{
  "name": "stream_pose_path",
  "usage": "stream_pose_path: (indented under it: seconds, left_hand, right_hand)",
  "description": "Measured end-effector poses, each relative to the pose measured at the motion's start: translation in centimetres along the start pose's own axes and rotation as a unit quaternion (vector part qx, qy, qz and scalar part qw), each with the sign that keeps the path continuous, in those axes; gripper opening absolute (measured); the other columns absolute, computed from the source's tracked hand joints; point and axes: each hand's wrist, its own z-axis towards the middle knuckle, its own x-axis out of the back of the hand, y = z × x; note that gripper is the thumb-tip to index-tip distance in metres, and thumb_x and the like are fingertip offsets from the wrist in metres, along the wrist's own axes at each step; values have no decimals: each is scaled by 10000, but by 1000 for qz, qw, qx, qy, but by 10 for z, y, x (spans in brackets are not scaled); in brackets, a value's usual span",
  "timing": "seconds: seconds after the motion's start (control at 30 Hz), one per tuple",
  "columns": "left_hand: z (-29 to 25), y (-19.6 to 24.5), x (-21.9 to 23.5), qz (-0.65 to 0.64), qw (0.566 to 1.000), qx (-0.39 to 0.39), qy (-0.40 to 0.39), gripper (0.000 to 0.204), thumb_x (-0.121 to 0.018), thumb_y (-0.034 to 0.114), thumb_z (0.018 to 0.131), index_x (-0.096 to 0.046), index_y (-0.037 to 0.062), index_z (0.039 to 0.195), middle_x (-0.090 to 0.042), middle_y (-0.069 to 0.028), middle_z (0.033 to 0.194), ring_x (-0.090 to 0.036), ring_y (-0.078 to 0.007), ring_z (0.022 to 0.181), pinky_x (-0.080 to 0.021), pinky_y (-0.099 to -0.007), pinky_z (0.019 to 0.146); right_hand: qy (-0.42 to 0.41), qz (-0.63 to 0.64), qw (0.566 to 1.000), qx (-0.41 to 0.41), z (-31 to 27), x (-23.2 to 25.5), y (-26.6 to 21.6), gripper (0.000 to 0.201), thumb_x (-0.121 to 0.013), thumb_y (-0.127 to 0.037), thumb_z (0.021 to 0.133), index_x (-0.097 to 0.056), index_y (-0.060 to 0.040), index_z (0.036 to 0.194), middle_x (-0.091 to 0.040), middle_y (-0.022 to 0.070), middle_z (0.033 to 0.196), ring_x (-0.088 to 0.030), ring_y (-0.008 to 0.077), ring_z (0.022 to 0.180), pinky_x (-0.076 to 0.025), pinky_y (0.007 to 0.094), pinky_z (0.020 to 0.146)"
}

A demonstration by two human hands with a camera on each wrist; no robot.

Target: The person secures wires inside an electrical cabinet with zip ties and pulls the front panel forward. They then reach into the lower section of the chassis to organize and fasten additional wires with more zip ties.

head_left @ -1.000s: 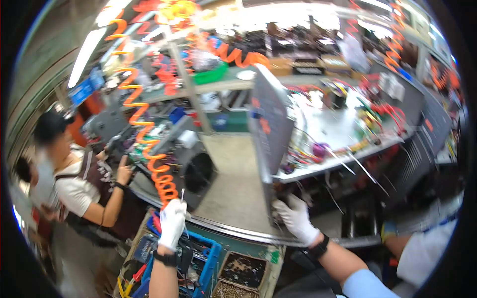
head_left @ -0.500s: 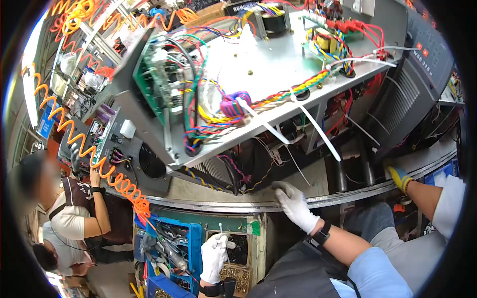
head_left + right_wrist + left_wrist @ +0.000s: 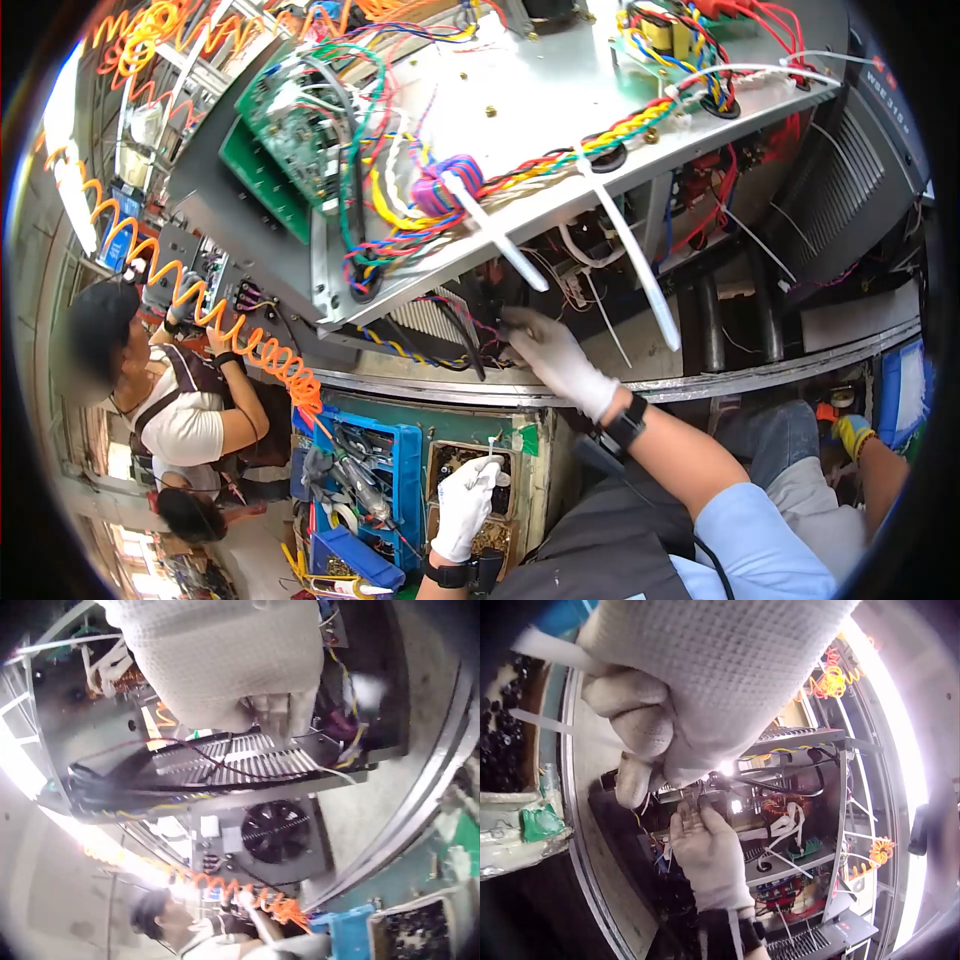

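Observation:
My gloved left hand [image 3: 466, 510] curls round a white cable tie [image 3: 551, 649], over a box of small dark parts [image 3: 465, 455]. Its tip sticks up past the fingers in the head view. My gloved right hand [image 3: 560, 362] reaches under the metal shelf [image 3: 560, 190] of an opened welding machine, its fingertips [image 3: 681, 823] at thin dark wires [image 3: 490, 345]. I cannot tell if they pinch one. Several white cable ties [image 3: 640, 265] hang from the wire bundle [image 3: 540, 190] along the shelf's edge. Vent slots [image 3: 247, 761] show under the right hand in the right wrist view.
A metal rail [image 3: 440, 392] edges the bench in front of me. Left of my left hand stands a blue tray [image 3: 408, 480] of tools. An orange coiled hose [image 3: 250, 350] hangs at the left near another person [image 3: 190, 400]. A yellow-gloved hand [image 3: 853, 436] is at the right.
The head view has swung down and closer to the machine. My right hand has gone from the panel's edge to the wires under the shelf. My left hand now hovers over the parts box.

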Motion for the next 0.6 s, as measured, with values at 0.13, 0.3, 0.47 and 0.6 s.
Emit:
stream_pose_path:
  seconds: [0.13, 0.3, 0.47, 0.6]
  left_hand:
    - [5, -9, 12, 5, 1000, -8, 9, 265, -581, 137, 923, -612, -26, 1130, -685, -67, 797, -407, -13, 457, -307, -182, 407]
    - [29, 2, 19, -24, 993, -114, 28, 397, -617, 145, 908, -547, -72, 1233, -664, -37, 811, -554, -68, 662, -398, -185, 605]
    - [53, 46, 10, 18, 985, -164, 49, 436, -576, 90, 888, -497, -102, 1271, -626, -25, 801, -498, -54, 642, -397, -183, 609]
    - [73, 50, 6, -38, 981, -189, 14, 472, -538, 49, 874, -441, -138, 1296, -609, -67, 949, -515, -84, 716, -416, -198, 676]
  right_hand:
    - [37, -224, 968, 104, -27, -2, -1, 498, -557, -78, 842, -457, -5, 1324, -567, 177, 1097, -591, 241, 970, -482, 317, 824]
    - [-34, -360, 910, 201, -26, -28, -29, 481, -635, -166, 811, -435, -15, 1221, -547, 216, 1080, -598, 376, 948, -483, 419, 804]
    - [-25, -329, 916, 230, -6, -41, -2, 386, -678, -99, 806, -406, 19, 1054, -620, 211, 978, -625, 378, 963, -491, 413, 786]
    - [-23, -298, 916, 267, -2, -39, -13, 271, -657, -36, 801, -499, -10, 1020, -630, 127, 919, -638, 305, 877, -495, 370, 775]
